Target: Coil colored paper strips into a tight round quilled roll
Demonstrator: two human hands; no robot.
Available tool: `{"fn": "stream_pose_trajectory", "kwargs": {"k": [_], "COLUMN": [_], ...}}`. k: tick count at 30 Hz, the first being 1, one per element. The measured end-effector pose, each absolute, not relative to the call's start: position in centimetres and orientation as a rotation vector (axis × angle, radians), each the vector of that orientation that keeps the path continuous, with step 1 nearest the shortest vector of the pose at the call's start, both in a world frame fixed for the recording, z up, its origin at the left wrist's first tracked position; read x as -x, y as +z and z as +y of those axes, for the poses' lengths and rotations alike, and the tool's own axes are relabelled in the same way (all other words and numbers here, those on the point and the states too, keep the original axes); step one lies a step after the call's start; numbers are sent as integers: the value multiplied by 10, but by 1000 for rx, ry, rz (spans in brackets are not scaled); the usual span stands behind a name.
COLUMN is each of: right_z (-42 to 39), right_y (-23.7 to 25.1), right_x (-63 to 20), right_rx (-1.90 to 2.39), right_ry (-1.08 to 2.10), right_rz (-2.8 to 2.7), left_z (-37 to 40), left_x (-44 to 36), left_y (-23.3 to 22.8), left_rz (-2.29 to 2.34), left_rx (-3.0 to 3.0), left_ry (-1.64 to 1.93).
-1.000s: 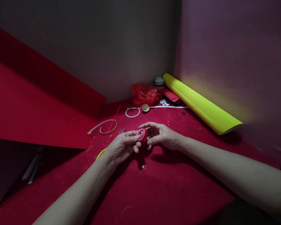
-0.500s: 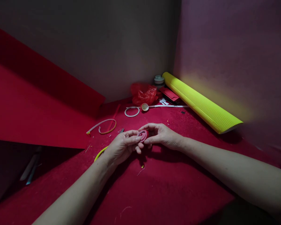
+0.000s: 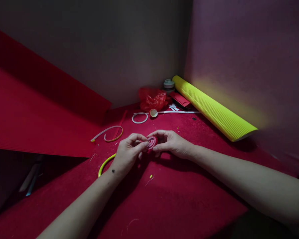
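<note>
Presently, we see the left hand and the right hand near each other above the red worktop, and between their fingertips is a small pink-and-red coil. The coil shows its round, spiral face toward us. Our right hand is closed to a light pinch: the thumb lies at the front of the coil and the forefinger goes over its top, so it has hold of the right side. Our left hand is bent, with the fingertips almost together at the left edge of the coil; whether it grips there or only touches, we cannot tell.

Just beside our left wrist, a yellow tube curves and is partly hidden by the arm. Farther to the left, we notice a curled strip, pale at one part and yellow at another. Beyond the hands are a whitish ring and, near it, a small round cup. Behind these we find a crumpled red plastic bag and a jar with a pale lid. A yellow ribbed roll lies at the right, along the wall, while a large red sheet extends in from the left, tilted.
</note>
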State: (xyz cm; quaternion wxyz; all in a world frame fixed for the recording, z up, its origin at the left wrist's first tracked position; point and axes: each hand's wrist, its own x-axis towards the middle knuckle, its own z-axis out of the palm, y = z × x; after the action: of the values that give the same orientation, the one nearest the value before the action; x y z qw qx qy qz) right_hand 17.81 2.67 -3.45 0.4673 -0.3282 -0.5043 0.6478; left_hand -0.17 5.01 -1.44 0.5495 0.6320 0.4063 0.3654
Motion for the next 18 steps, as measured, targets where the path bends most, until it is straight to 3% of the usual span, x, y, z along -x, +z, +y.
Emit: {"fn": "stream_pose_trajectory", "kwargs": {"k": [6, 13, 18], "right_z": [24, 25, 25], "right_y": [-32, -33, -33], "right_x": [-176, -172, -173], "right_rx": [800, 875, 885], "right_ry": [1628, 1583, 1580], "right_rz": [-1218, -1139, -1143], "left_z": [52, 52, 48], "left_x": [0, 1, -2], "left_y": [-20, -22, -20], "left_rz": [971, 902, 884], "left_rx": [-1646, -1375, -1609], "left_ry": [904, 738, 855]}}
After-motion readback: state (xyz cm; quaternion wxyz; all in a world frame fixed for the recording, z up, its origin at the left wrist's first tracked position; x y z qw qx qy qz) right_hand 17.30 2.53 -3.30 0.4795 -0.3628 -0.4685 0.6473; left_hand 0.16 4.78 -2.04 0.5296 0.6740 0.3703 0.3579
